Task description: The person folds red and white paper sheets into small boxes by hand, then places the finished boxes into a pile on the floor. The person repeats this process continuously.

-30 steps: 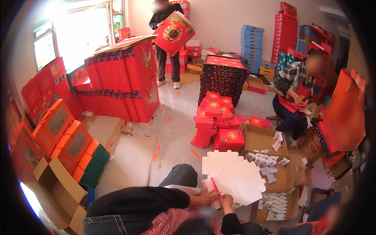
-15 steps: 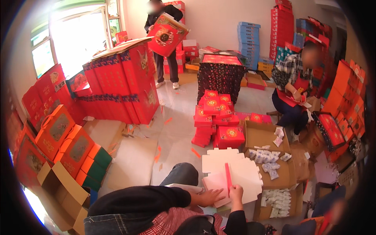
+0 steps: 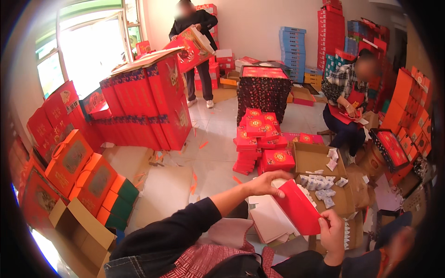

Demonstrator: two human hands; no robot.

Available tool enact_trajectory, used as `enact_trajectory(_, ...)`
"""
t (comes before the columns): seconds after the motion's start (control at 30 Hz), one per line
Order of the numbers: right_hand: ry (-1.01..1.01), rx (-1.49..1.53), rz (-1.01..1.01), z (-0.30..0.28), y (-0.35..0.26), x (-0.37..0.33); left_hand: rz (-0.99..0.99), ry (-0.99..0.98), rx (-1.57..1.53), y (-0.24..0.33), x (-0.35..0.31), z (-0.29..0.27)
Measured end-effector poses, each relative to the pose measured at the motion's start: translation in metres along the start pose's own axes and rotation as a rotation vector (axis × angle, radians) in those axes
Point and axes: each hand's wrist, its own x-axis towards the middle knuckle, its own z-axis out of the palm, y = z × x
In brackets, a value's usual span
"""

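Observation:
A flat red cardboard piece [image 3: 299, 206] is held slanted in front of me, between both hands. My left hand [image 3: 271, 184] curls at its upper left end, thumb near the edge. At the lower right end my right hand [image 3: 332, 228] is closed on the corner. Beneath lie pale cardboard sheets [image 3: 271, 220], partly covered by the red piece. Just beyond the right side stands a shallow brown carton [image 3: 340, 197] with small white packets [image 3: 320, 182].
Red boxes [image 3: 262, 134] are piled ahead, before a dark patterned stack [image 3: 262, 99]. Orange boxes [image 3: 69, 162] and an open carton [image 3: 76, 227] stand at left. One person [image 3: 194, 51] carries a red box; another [image 3: 347, 97] sits at right.
Both hands have come up and apart, and the red piece now shows its broad face, raised over the pale sheets. The standing person's red box has tilted.

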Motion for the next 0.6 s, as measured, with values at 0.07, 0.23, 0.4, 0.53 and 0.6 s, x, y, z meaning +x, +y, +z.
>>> enact_trajectory(0.07, -0.019, 0.023, 0.060, -0.008, -0.013, -0.004, -0.066, -0.202, -0.109, 0.011, -0.002, -0.008)
enact_trajectory(0.23, 0.367, -0.028, -0.544, 0.034, -0.060, -0.037, -0.030, 0.261, -0.419, 0.038, -0.020, -0.004)
enact_trajectory(0.4, -0.369, 0.876, 0.218, 0.153, 0.021, -0.080, 0.260, 0.107, -0.772, 0.100, -0.013, 0.025)
enact_trajectory(0.53, -0.162, 1.608, 0.384, 0.110, 0.010, -0.032, 0.153, -0.060, -0.915, 0.103, -0.053, 0.038)
enact_trajectory(0.6, -0.062, 1.573, 0.331, 0.080, 0.008, -0.027, -0.059, -0.067, -0.859, 0.084, -0.073, 0.047)
